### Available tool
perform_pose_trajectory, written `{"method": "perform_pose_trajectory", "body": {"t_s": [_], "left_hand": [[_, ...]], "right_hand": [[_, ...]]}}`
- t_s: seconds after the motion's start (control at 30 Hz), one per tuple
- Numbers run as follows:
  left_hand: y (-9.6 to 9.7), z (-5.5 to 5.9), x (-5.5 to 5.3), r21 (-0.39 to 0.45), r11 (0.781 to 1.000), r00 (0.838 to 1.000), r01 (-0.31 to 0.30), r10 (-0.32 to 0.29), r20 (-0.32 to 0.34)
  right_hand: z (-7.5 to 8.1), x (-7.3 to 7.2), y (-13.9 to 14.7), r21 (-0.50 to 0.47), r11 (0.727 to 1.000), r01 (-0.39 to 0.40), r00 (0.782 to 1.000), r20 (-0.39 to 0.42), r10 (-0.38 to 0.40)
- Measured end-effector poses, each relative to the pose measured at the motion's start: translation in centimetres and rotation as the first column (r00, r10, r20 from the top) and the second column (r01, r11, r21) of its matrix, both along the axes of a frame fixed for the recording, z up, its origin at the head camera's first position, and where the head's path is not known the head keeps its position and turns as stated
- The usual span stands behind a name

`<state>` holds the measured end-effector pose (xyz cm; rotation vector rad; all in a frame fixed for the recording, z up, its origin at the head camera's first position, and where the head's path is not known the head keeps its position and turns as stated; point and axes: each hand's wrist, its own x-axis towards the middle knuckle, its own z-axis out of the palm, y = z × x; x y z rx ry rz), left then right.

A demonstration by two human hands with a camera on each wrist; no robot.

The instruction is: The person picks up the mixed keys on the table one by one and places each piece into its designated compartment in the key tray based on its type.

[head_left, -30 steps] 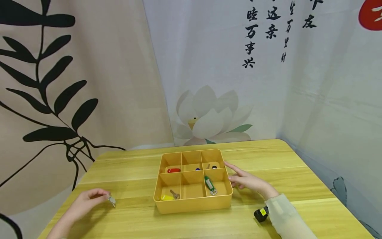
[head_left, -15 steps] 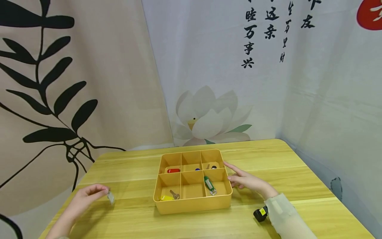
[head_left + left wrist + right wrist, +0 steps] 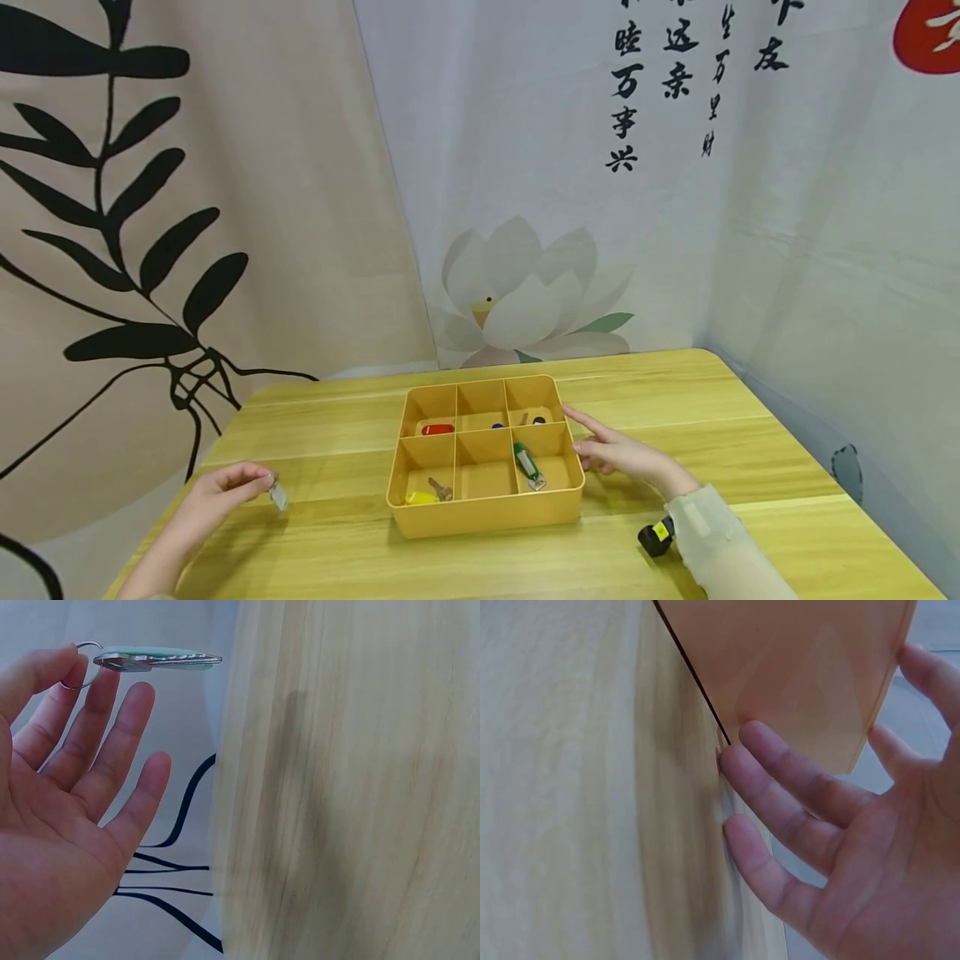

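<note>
Thumb and forefinger of my left hand pinch a metal ring, from which a key with a pale green tag hangs above the table's left side. To the right of it stands a yellow divided box. My right hand rests against the box's right side with fingers extended, one fingertip at the rim. Inside the box lie a red key tag, a yellow tag with a key, and a green tag with a ring. The blue and black pieces at the back are partly hidden.
A small black object with a yellow label lies on the wooden table, beside the right sleeve. Printed cloth hangs behind the table.
My left hand has risen slightly, and the hanging key and tag have turned so the pale tag shows more broadly. The right hand and the box stay in place.
</note>
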<state>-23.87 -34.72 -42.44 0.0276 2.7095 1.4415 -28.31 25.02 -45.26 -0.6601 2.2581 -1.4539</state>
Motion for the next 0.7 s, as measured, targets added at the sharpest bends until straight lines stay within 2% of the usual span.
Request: {"method": "perform_pose_trajectory", "body": {"t_s": [0.3, 0.7], "left_hand": [[-0.15, 0.2, -0.12, 0.016, 1.0, 1.0, 0.015, -0.015, -0.011], [0.17, 0.22, -0.41, -0.008, 1.0, 0.999, 0.01, -0.01, -0.051]], "right_hand": [[-0.27, -0.16, 0.06, -0.009, 1.0, -0.005, 1.0, 0.009, 0.005], [-0.66, -0.28, -0.01, -0.006, 1.0, 0.011, 1.0, 0.023, -0.011]]}}
